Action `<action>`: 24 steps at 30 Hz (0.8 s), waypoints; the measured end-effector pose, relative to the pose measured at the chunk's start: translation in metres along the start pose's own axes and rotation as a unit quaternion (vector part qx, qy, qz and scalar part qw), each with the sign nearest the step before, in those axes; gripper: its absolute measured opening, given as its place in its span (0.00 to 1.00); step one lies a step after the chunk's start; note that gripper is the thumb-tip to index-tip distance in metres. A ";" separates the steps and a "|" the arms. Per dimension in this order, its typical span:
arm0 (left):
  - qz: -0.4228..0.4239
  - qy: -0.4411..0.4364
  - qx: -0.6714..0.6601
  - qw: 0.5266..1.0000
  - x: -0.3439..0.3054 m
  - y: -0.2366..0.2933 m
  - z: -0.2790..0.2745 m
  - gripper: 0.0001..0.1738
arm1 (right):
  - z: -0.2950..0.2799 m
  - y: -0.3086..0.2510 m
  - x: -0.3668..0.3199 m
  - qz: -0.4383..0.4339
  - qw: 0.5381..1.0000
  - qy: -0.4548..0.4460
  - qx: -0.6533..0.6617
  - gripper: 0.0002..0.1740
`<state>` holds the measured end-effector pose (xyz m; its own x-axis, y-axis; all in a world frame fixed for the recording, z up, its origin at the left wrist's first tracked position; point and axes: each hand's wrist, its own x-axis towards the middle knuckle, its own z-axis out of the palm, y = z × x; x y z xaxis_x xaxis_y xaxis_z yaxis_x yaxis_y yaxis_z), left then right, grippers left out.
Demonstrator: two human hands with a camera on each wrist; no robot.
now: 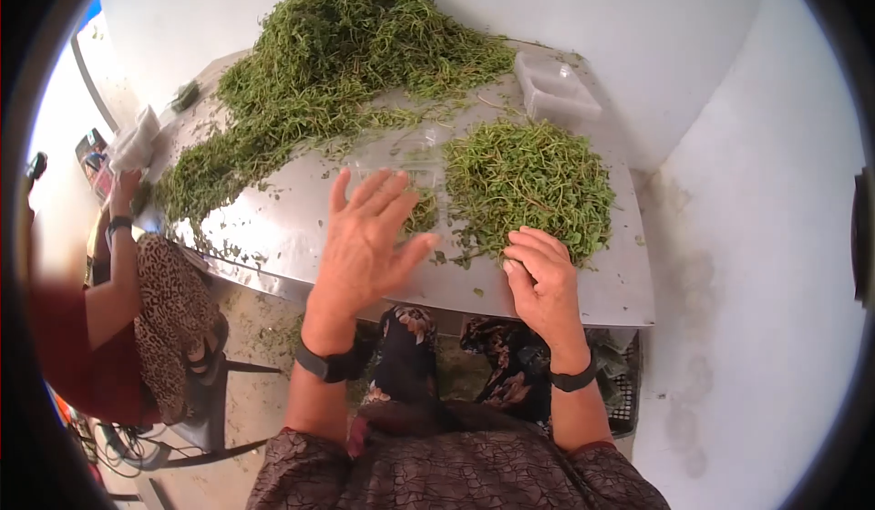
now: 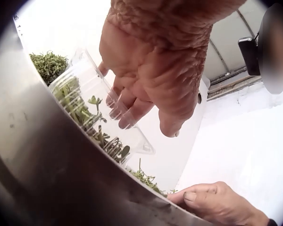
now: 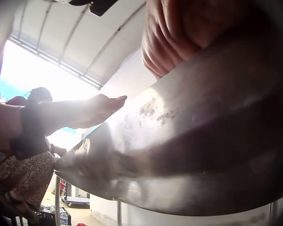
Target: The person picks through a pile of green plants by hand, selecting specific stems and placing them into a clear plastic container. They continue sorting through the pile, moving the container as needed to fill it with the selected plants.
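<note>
My left hand is spread with straight fingers, palm down, over a clear plastic box standing on the metal table. Leafy green sprigs lie inside the box, and the fingertips reach over its far side. At the near edge of a loose pile of greens, my right hand has its fingers curled and thumb drawn in. In the left wrist view, thumb and index finger pinch at small sprigs there. The right wrist view hides its fingertips behind the table edge.
A much larger heap of greens covers the back of the metal table. Stacked clear boxes stand at its back right, near the wall. Another person sits at the left end. A black crate stands beneath, right.
</note>
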<state>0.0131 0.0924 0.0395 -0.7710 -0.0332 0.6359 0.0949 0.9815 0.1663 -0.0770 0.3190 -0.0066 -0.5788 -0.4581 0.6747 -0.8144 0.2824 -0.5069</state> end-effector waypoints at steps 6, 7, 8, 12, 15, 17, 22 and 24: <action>-0.023 0.028 -0.019 0.999 -0.030 -0.022 -0.001 0.28 | 0.000 0.002 0.001 0.013 1.000 0.005 0.016 0.08; -0.035 0.051 -0.045 0.997 -0.033 -0.024 0.000 0.28 | -0.001 0.001 0.002 0.026 0.999 0.002 0.033 0.08; -0.047 0.073 -0.072 0.994 -0.037 -0.026 0.002 0.28 | -0.003 0.000 0.002 0.040 0.998 -0.002 0.048 0.08; -0.085 0.094 -0.105 0.986 -0.049 -0.034 0.008 0.29 | -0.010 -0.001 0.005 0.015 1.000 0.004 0.005 0.07; -0.129 0.111 -0.208 0.963 -0.056 -0.043 0.015 0.30 | -0.025 -0.003 0.019 0.005 0.998 0.026 -0.051 0.07; -0.138 0.109 -0.226 0.958 -0.057 -0.045 0.017 0.30 | -0.036 -0.003 0.031 0.004 0.996 0.020 -0.082 0.07; -0.154 0.101 -0.267 0.946 -0.055 -0.043 0.017 0.31 | -0.042 0.004 0.055 -0.030 0.988 -0.030 -0.149 0.06; -0.154 0.113 -0.238 0.952 -0.055 -0.045 0.020 0.32 | -0.043 0.001 0.064 -0.037 0.984 -0.054 -0.167 0.07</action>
<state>0.0392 0.0541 -0.0181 -0.6576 -0.3979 0.6397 0.2031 0.7240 0.6592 -0.1163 0.3259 0.0588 -0.5243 -0.5699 0.6327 -0.8328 0.4980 -0.2416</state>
